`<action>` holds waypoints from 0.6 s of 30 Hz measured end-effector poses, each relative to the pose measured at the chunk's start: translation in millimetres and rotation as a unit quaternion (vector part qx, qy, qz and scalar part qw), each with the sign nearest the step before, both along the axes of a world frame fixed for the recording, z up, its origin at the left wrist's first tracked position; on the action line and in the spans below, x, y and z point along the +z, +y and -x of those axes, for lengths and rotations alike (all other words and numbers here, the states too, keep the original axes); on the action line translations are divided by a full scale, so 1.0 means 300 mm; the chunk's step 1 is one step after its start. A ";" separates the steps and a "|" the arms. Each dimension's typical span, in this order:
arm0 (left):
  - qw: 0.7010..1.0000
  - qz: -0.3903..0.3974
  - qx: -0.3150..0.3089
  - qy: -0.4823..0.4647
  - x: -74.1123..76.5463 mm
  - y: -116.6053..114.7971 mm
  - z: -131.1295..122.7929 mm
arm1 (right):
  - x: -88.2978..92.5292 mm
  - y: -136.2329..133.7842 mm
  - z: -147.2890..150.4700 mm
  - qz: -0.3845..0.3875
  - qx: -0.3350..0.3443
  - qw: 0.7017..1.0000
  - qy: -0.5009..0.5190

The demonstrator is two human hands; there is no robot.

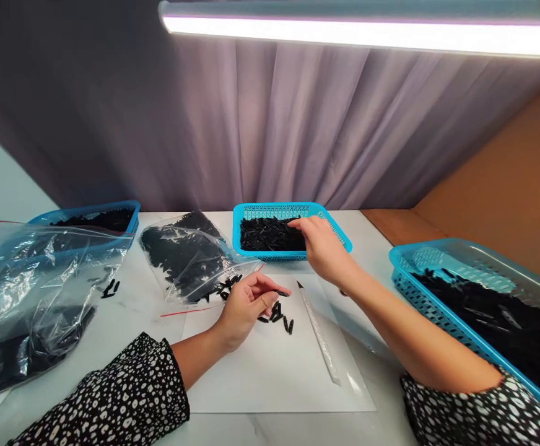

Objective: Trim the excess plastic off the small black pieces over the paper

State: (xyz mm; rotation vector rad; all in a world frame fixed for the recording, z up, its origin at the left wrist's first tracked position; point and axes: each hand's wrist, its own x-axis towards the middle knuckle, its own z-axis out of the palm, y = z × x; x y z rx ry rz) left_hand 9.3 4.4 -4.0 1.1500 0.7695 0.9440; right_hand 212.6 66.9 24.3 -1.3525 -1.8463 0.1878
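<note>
Near the middle, my left hand point(246, 306) pinches a small, slim black piece point(282, 293) between thumb and fingers. Several matching loose black pieces point(277, 311) lie just under it on a white sheet point(251, 378). My right hand point(321, 248) is over the right part of a blue plastic basket point(237, 229) filled with thin black pieces point(267, 234). Its fingers are bent together at the pile; whatever lies between their tips is hidden. To the right of the loose pieces rests a slender white pen-like tool point(320, 337) with a dark pointed tip.
A clear zip bag point(186, 254) of black pieces lies left of the middle basket, more pieces spilled at its mouth. Another large clear bag point(42, 291) is at the left, before a second blue basket point(135, 220). A third blue basket point(402, 269) stands at right, beside my forearm.
</note>
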 end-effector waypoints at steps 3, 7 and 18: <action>1.000 0.001 0.008 0.001 0.005 -0.001 0.000 | 0.024 -0.019 -0.002 0.001 0.024 1.000 -0.018; 1.000 0.008 0.015 -0.003 0.003 0.000 -0.002 | 0.010 -0.151 0.025 0.003 0.107 0.994 0.016; 1.000 0.017 -0.024 -0.003 0.018 -0.015 0.007 | 0.101 -0.267 -0.155 -0.099 -0.051 0.971 -0.212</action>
